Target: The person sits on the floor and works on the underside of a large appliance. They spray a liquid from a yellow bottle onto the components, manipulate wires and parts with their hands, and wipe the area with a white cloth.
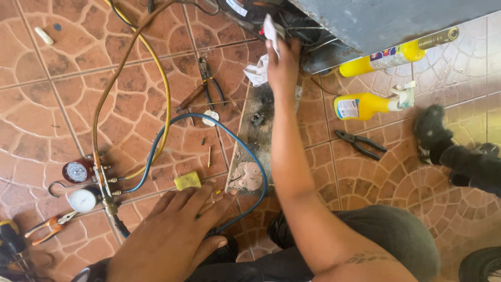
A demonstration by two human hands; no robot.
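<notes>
My right hand (283, 65) reaches forward and grips a white cloth (263, 49), pressed against dark tubing and wires under a grey metal cabinet (376, 18). My left hand (177, 230) rests flat on the tiled floor, fingers spread, beside a small yellow sponge (187, 180) and the blue hose (209, 122). Below my right forearm lies a burnt wooden board (253, 130).
A manifold with a red gauge (77, 171) and a white gauge (83, 199) lies at left with yellow, brown and blue hoses. Pliers (209, 78), black pliers (360, 143), orange pliers (49, 225), two yellow bottles (365, 104) and a black cat (454, 151) surround the spot.
</notes>
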